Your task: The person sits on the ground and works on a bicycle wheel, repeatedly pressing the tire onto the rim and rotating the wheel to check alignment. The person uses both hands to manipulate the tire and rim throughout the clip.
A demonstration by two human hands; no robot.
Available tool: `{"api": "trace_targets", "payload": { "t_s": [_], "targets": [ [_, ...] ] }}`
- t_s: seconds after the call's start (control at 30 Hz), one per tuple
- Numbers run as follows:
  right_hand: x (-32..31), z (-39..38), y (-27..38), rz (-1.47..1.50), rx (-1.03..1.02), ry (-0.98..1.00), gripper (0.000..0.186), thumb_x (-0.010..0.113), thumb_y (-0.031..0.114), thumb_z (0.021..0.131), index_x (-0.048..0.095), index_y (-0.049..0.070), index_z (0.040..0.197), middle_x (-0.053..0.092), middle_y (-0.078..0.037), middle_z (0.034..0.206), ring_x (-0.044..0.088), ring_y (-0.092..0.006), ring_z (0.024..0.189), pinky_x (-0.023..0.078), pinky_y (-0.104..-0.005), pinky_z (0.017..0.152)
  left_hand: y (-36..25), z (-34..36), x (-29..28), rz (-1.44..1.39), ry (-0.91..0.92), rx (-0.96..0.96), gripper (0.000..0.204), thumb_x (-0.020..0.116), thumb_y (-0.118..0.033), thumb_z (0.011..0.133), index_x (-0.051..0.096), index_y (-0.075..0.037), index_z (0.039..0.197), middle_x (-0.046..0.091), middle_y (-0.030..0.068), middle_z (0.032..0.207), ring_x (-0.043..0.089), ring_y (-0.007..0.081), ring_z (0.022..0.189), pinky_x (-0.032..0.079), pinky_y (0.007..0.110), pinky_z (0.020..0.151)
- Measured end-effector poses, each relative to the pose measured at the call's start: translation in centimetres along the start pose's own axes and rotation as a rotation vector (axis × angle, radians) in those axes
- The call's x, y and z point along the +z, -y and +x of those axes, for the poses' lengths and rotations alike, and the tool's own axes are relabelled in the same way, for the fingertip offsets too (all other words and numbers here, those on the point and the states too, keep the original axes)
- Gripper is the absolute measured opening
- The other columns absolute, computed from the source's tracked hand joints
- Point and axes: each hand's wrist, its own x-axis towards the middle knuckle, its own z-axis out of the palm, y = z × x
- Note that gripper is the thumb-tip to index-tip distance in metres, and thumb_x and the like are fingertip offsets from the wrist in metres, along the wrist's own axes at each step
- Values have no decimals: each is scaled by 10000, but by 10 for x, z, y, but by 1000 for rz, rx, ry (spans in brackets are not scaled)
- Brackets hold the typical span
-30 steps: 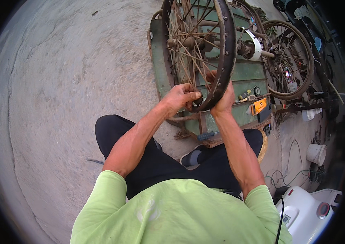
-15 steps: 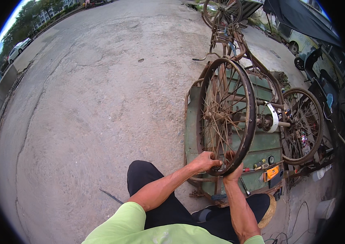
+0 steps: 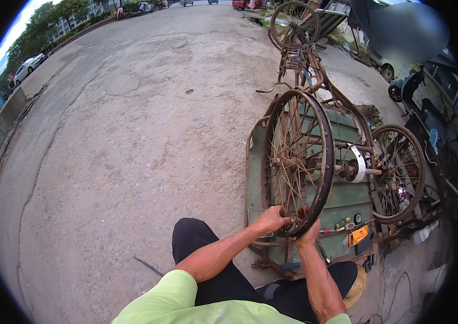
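Observation:
A rusty spoked wheel with a dark rim (image 3: 327,162) stands upright in front of me, on an overturned tricycle cart with a green panel (image 3: 348,190). At the rim's near lower end, my left hand (image 3: 272,220) reaches in from the left, its thumb and fingers pinched together among the spokes. Whatever sits between those fingertips is too small to make out. My right hand (image 3: 309,233) is closed round the lower rim from the right; its fingers are partly hidden behind the wheel. A second spoked wheel (image 3: 422,173) is on the axle's right end.
Screwdrivers (image 3: 342,223), a black roll (image 3: 357,218) and an orange packet (image 3: 359,235) lie on the panel right of my hands. A straw hat (image 3: 356,286) is beside my right knee. A dark rod (image 3: 147,265) lies on the ground. A scooter (image 3: 413,94) stands far right.
The view has tipped up slightly, so the scene sits lower and more of the far road shows. Both hands keep their places at the lower rim. A blurred round patch now covers the upper right.

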Motion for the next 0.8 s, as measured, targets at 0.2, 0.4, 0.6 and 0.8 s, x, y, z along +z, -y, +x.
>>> {"api": "trace_targets", "payload": {
  "t_s": [0.2,0.4,0.6,0.8],
  "targets": [
    [-7,7,2,-6,90,49,373,570,386,1021,644,48,1162,689,-63,1003,671,-213,892,528,-362,769,-14,-22,-9,220,15,47,424,789,-331,875,702,61,1009,719,178,865,660,239,792,521,427,722],
    [5,-6,22,-36,313,155,374,585,382,1011,645,33,1132,699,-95,1008,694,-221,894,565,-360,807,-18,-35,-11,90,16,103,408,793,-322,871,689,60,971,704,178,836,664,235,789,520,416,712],
    [-2,1,25,-117,348,183,413,613,416,1018,642,24,1144,721,-140,1043,712,-262,902,584,-393,813,-19,-41,-2,113,-153,277,324,796,-249,867,670,41,935,697,168,788,667,248,702,518,404,648],
    [2,-1,30,-191,396,249,421,594,405,1027,644,2,1141,720,-135,994,707,-256,827,582,-391,789,-20,-38,-12,160,-423,503,318,766,-243,903,664,47,983,698,180,800,679,252,694,528,394,654]
  ]
}}
